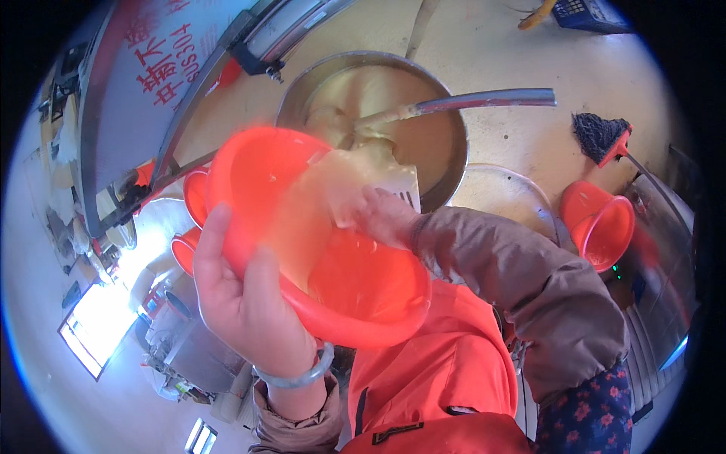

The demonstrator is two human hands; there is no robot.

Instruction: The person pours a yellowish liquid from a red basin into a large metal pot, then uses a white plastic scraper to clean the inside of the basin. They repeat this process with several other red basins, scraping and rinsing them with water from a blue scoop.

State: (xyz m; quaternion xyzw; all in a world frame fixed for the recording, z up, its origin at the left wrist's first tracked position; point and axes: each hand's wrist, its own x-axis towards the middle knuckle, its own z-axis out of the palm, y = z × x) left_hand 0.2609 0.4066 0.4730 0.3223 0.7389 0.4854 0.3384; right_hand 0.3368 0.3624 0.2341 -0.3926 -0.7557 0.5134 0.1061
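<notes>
My left hand (242, 291) grips the left rim of a tilted red plastic basin (378, 318), with a grey bangle on the wrist. My right hand (378, 212) is closed on a pale, flat, slotted scraper (389, 174) over the basin; its fingertips are blurred. A blurred yellowish smear or flow runs inside the basin. Just beyond is a wide metal pot (463, 136) of yellow-brown liquid, with a long metal tube or handle (491, 99) reaching across it.
More red buckets stand at left (194, 197) and right (597, 227). A large round lid or vessel (507, 189) sits beside the pot. A mop (605, 140) lies at right, a large steel panel (128, 91) rises at upper left, and a blue crate (586, 15) is at the back.
</notes>
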